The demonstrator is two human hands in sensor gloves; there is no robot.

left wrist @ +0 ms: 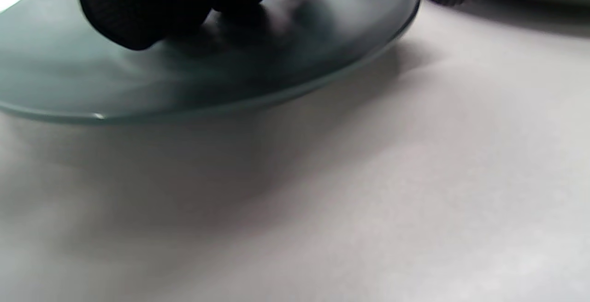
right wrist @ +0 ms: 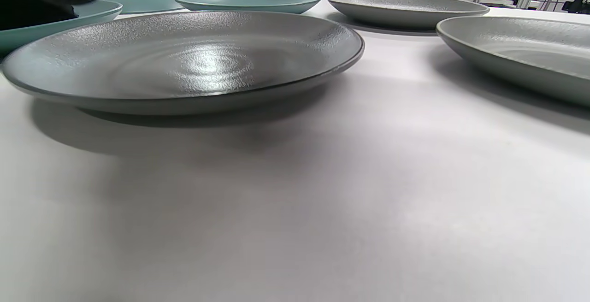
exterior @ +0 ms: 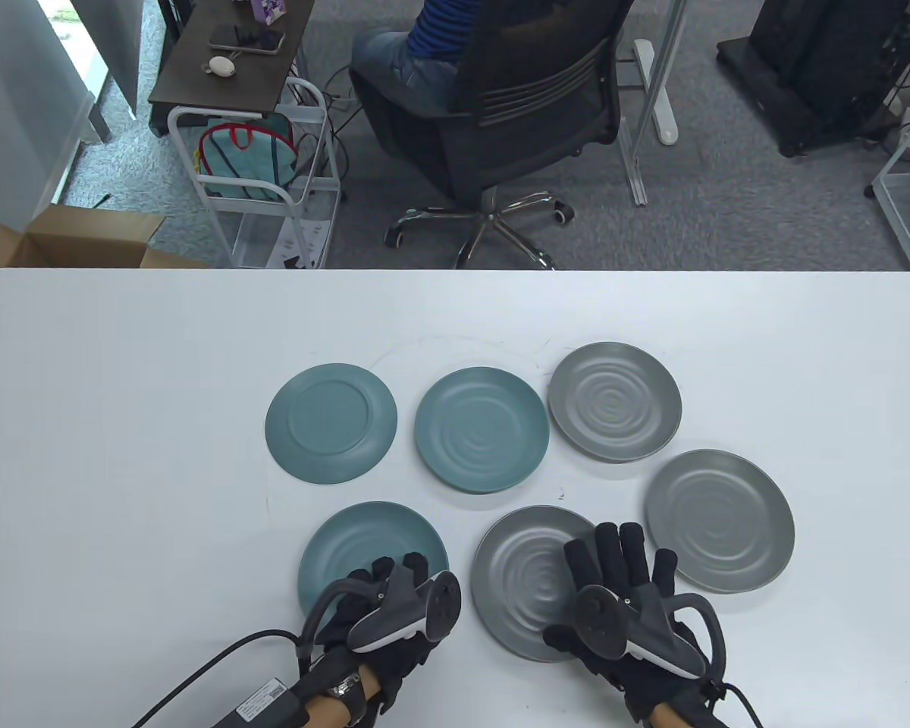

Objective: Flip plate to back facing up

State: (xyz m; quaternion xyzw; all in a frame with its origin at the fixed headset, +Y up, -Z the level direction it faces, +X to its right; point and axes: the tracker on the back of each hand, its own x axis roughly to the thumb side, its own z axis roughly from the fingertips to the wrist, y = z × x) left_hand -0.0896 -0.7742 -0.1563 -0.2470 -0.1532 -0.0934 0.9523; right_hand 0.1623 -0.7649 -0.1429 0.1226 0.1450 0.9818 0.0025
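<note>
L hand (exterior: 383, 607) rests fingers curled on near teal plate (exterior: 364, 542), face up; R hand (exterior: 629, 599) lies w/ fingers spread flat over near grey plate (exterior: 519, 576) beside it.

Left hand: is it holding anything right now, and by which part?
The left hand has its fingers on the near teal plate at its near rim; a closed grip cannot be told. The plate looks tilted.
</note>
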